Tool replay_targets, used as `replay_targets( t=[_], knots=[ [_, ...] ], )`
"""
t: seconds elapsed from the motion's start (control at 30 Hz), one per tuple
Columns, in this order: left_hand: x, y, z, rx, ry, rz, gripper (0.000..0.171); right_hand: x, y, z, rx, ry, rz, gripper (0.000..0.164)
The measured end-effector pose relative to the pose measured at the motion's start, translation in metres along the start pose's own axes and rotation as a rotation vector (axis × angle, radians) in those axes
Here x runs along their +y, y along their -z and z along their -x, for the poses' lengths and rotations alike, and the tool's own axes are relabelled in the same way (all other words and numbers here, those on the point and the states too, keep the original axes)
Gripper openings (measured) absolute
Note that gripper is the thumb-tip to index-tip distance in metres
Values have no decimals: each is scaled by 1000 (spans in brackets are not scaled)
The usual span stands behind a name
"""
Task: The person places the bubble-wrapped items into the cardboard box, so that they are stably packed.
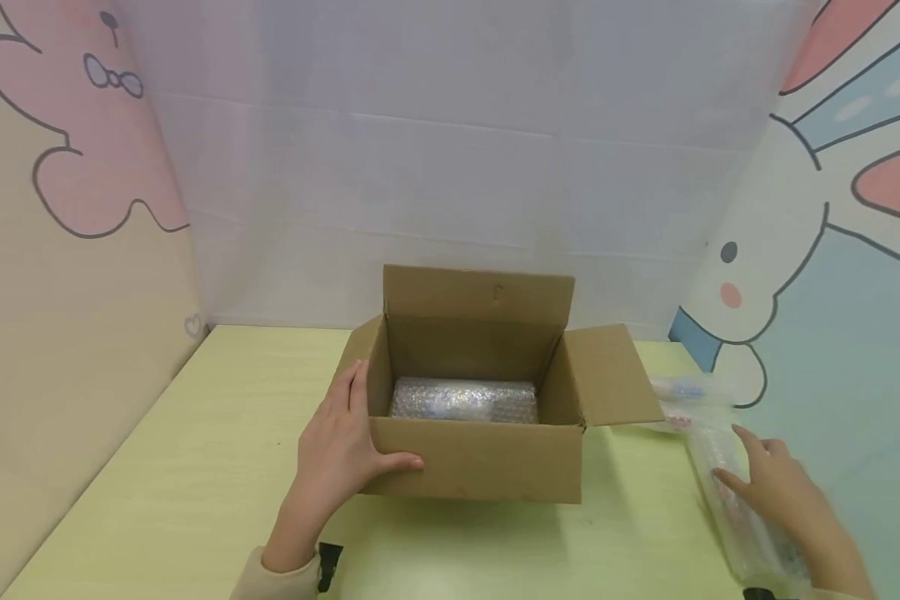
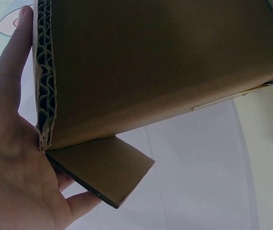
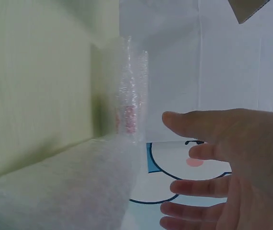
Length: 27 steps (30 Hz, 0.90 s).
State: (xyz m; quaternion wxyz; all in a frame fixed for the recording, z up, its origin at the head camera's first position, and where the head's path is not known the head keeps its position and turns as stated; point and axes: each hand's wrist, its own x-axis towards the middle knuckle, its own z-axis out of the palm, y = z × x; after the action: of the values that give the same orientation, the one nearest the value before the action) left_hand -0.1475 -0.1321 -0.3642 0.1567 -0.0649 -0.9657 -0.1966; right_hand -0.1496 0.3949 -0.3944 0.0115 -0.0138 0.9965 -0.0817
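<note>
While the head view shows a bubble-wrapped parcel (image 1: 461, 402) inside the open cardboard box (image 1: 476, 462), the left wrist view gives only its outside and corrugated edge (image 2: 46, 81), with the left hand (image 1: 337, 446) holding the near left corner between thumb and fingers. At right, the right hand (image 1: 783, 492) is spread wide, holding nothing, near clear bubble-wrapped packs (image 1: 731, 521), seemingly apart from them in the blurry right wrist view.

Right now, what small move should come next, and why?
Probably lower the right hand onto the long bubble-wrapped package and grip it: that hand hovers open near it, holding nothing, while the left hand grips the open cardboard box.
</note>
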Motion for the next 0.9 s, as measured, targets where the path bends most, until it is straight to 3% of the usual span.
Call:
replay_targets(
  t=[0.23, 0.4, 0.77, 0.9],
  knots=[
    [0, 0, 0, 9, -7, -6, 142, 4, -20, 0, -149, -83, -31, 81],
    [0, -1, 1, 15, -5, -8, 142, 5, -26, 2, -205, -111, -12, 86],
    [1, 0, 0, 5, 6, 0, 143, 3, -25, 4, -180, -119, 8, 79],
    [1, 0, 1, 5, 7, 3, 142, 3, -22, 5, -128, -122, 1, 72]
  ],
)
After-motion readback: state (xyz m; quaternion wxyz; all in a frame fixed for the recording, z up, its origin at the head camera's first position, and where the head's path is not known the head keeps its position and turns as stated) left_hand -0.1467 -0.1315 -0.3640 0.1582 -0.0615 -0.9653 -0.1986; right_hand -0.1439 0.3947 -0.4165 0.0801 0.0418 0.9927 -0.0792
